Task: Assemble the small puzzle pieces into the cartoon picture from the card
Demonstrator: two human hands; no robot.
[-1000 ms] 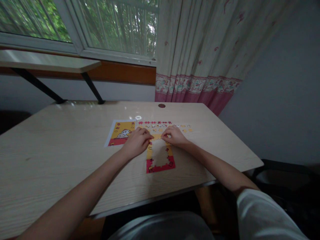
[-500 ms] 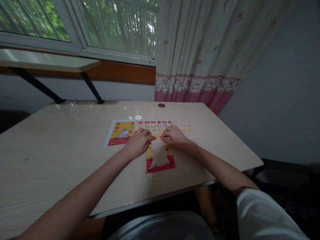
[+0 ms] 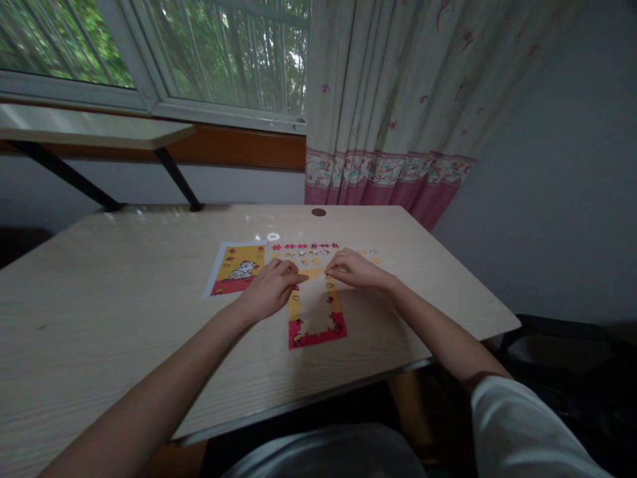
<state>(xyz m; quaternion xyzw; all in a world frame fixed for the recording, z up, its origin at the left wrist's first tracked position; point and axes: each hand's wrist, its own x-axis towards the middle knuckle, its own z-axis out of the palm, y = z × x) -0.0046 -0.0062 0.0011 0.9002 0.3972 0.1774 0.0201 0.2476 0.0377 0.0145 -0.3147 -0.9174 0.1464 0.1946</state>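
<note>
A jigsaw frame [image 3: 315, 332] with a yellow and red border lies on the wooden table [image 3: 124, 318]; its middle is bare. My left hand [image 3: 269, 287] rests at the frame's upper left edge, fingers curled and pinched toward the top border. At the upper right edge, my right hand [image 3: 354, 269] has its fingers pinched together on the top border; what they hold is too small to make out. Loose puzzle pieces [image 3: 308, 251] lie in a row just beyond both hands. A reference picture [image 3: 233, 269] of a white animal on yellow lies left of the frame.
A cable hole [image 3: 318, 212] sits at the table's far edge. Behind it are a window [image 3: 199, 53], a flowered curtain [image 3: 393, 99] and a grey wall. A folding shelf [image 3: 94, 129] hangs under the window at left. The table's right edge drops off near a dark seat.
The view has shifted slightly. My right hand has moved a little up and to the right along the top border; my left hand stays about where it was.
</note>
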